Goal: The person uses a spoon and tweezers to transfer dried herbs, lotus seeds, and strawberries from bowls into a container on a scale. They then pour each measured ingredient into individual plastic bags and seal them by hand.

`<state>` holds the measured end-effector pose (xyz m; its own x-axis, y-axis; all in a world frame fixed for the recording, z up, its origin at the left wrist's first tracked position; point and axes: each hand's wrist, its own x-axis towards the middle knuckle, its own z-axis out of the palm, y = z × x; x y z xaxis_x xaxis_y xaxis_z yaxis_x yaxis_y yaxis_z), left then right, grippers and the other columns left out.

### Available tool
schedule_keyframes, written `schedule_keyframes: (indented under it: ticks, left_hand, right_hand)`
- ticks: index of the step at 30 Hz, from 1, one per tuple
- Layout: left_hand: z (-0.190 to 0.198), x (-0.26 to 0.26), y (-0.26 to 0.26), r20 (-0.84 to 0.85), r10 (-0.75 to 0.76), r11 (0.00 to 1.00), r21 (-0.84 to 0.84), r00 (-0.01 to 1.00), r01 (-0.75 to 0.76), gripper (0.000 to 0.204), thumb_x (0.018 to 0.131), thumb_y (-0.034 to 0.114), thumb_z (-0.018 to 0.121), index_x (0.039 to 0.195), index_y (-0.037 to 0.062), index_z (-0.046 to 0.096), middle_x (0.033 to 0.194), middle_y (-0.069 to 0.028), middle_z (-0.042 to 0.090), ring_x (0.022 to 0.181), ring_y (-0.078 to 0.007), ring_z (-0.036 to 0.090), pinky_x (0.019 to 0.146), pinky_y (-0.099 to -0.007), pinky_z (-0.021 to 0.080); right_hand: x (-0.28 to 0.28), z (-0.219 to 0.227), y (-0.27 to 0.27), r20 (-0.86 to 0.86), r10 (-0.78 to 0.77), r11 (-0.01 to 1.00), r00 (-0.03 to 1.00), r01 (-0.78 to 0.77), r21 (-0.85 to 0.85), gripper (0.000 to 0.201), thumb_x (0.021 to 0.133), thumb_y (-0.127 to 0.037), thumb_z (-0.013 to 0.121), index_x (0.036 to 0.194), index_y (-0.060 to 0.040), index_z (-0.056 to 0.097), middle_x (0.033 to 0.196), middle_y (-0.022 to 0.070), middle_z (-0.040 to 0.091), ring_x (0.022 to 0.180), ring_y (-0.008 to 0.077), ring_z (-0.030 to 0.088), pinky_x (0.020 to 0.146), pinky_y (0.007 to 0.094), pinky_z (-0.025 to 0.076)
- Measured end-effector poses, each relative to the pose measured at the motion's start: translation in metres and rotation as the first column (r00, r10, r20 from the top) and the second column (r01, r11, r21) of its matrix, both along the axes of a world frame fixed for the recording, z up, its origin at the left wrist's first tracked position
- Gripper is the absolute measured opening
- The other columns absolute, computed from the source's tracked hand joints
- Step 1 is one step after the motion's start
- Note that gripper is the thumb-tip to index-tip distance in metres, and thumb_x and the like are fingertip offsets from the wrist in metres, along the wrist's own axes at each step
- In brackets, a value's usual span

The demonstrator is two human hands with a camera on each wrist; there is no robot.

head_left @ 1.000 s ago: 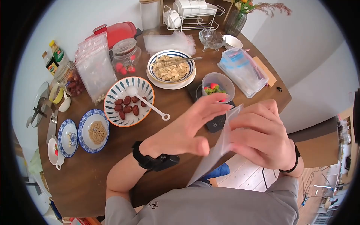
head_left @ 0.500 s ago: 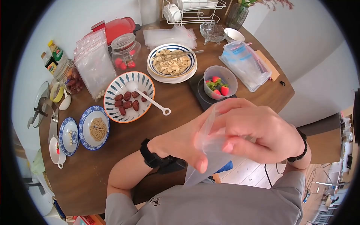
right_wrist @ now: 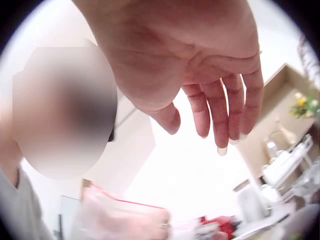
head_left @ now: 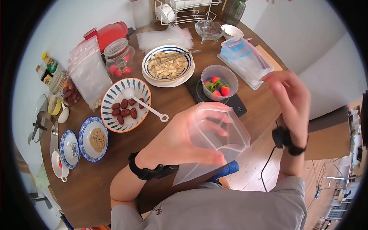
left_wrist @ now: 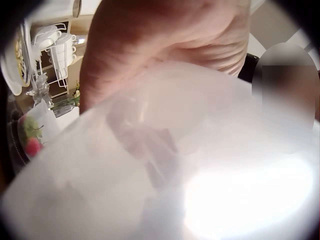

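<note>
My left hand [head_left: 174, 132] holds a translucent plastic bag [head_left: 235, 132] whose mouth gapes to the right. The thumb lies along its near side, and the fingers show through the film behind it. In the left wrist view the bag [left_wrist: 100, 175] spreads below the palm and hides much of the hand. My right hand [head_left: 289, 99] is raised to the right, apart from the bag. Its fingers [right_wrist: 215, 110] extend loosely with nothing in them. Beyond the left hand, a clear plastic tub [head_left: 230, 78] with strawberries [head_left: 216, 86] and greens stands on a black kitchen scale [head_left: 238, 107].
A patterned bowl [head_left: 111, 92] holds red dates and a white spoon [head_left: 153, 111]. Sliced pieces fill a striped bowl [head_left: 168, 65] with chopsticks across it. Stacked zip bags [head_left: 88, 71], jars, blue-rimmed plates and a lidded container [head_left: 245, 63] stand around the wooden table [head_left: 92, 188].
The right hand has let go of the bag and moved up and right. The bag's mouth has spread wider in the left hand.
</note>
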<state>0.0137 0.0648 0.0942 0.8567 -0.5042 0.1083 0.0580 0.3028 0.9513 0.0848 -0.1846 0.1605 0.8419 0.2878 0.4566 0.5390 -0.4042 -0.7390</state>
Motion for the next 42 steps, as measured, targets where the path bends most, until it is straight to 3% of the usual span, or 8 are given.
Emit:
schedule_keyframes:
  ticks: [5,7,10,18,26,29,33,42]
  left_hand:
    - [-0.009,-0.001,-0.008,0.089,0.065,0.982,0.174,0.994,-0.08,0.085,0.066,0.014,0.089,0.137,0.0035,0.043,0.121,-0.0097,0.058,0.1,-0.0173,0.061,0.09,-0.0338,0.048]
    - [-0.009,-0.001,-0.009,0.137,0.102,0.964,0.232,0.985,-0.132,0.084,0.066,0.014,0.089,0.136,0.0036,0.044,0.12,-0.0096,0.058,0.1,-0.0168,0.061,0.09,-0.033,0.048]
    - [-0.013,0.002,-0.011,0.184,0.166,0.923,0.316,0.969,-0.218,0.083,0.066,0.016,0.089,0.135,0.0039,0.045,0.117,-0.0089,0.059,0.098,-0.0157,0.06,0.088,-0.0317,0.048]
    - [-0.028,0.009,-0.012,0.247,0.293,0.843,0.39,0.924,-0.371,0.081,0.068,0.033,0.088,0.128,-0.003,0.048,0.115,-0.0171,0.063,0.107,-0.0205,0.061,0.092,-0.033,0.047]
    - [-0.015,0.016,-0.013,-0.132,0.181,0.979,-0.072,0.975,-0.191,0.061,0.075,0.014,0.083,0.124,-0.0049,0.05,0.116,-0.0116,0.06,0.107,-0.0185,0.059,0.091,-0.033,0.05]
    - [-0.029,0.017,-0.012,-0.08,0.258,0.966,0.007,0.963,-0.258,0.063,0.075,0.015,0.083,0.124,-0.0048,0.05,0.118,-0.0113,0.058,0.11,-0.0186,0.057,0.094,-0.0353,0.05]
    - [-0.024,0.017,-0.012,-0.117,0.225,0.97,-0.07,0.967,-0.234,0.067,0.076,0.018,0.084,0.127,-0.0046,0.047,0.12,-0.0114,0.057,0.114,-0.0188,0.055,0.096,-0.036,0.048]
    - [-0.034,0.021,-0.016,0.006,0.263,0.949,-0.18,0.965,-0.257,0.077,0.075,0.022,0.085,0.133,-0.0037,0.04,0.127,-0.0119,0.054,0.118,-0.0203,0.053,0.102,-0.0374,0.043]
  right_hand:
    - [0.066,-0.08,-0.017,-0.367,-0.113,0.987,0.924,0.061,-0.15,0.032,0.094,-0.031,0.06,0.089,0.0009,0.064,0.073,0.0025,0.062,0.064,0.0077,0.058,0.055,0.0215,0.044]
    - [0.076,-0.096,-0.012,-0.671,-0.036,0.998,0.741,-0.002,-0.056,0.032,0.096,-0.03,0.057,0.083,-0.0019,0.062,0.07,0.0022,0.061,0.059,0.0075,0.057,0.05,0.0191,0.042]
    - [0.087,-0.114,-0.01,-0.676,0.091,0.996,0.731,-0.064,0.065,0.032,0.096,-0.033,0.057,0.08,-0.0049,0.06,0.068,0.0009,0.06,0.058,0.0068,0.057,0.047,0.0194,0.041]
    - [0.065,-0.071,-0.011,-0.449,0.083,0.993,0.89,-0.037,0.112,0.027,0.096,-0.019,0.054,0.073,-0.0057,0.058,0.067,0.0004,0.059,0.052,0.0059,0.054,0.046,0.0192,0.04]
    - [0.01,-0.023,0.01,-0.331,0.115,0.99,0.937,-0.08,0.115,0.022,0.092,-0.01,0.062,0.072,-0.0016,0.057,0.064,-0.0024,0.056,0.057,0.0035,0.052,0.053,0.0196,0.041]
    - [-0.001,-0.021,0.015,-0.058,0.138,0.985,0.989,-0.143,-0.1,0.016,0.088,-0.007,0.066,0.076,0.0005,0.058,0.066,0.0003,0.057,0.057,0.006,0.048,0.053,0.0209,0.04]
    - [-0.006,-0.015,0.018,0.191,0.225,0.949,0.956,-0.17,-0.265,0.016,0.083,-0.002,0.069,0.075,-0.0002,0.055,0.07,0.0056,0.053,0.054,0.0128,0.048,0.049,0.0255,0.039]
    - [-0.009,-0.01,0.023,0.281,0.246,0.944,0.928,-0.164,-0.286,0.017,0.081,0.0,0.07,0.073,-0.001,0.054,0.068,0.0061,0.053,0.052,0.0154,0.047,0.047,0.0269,0.038]
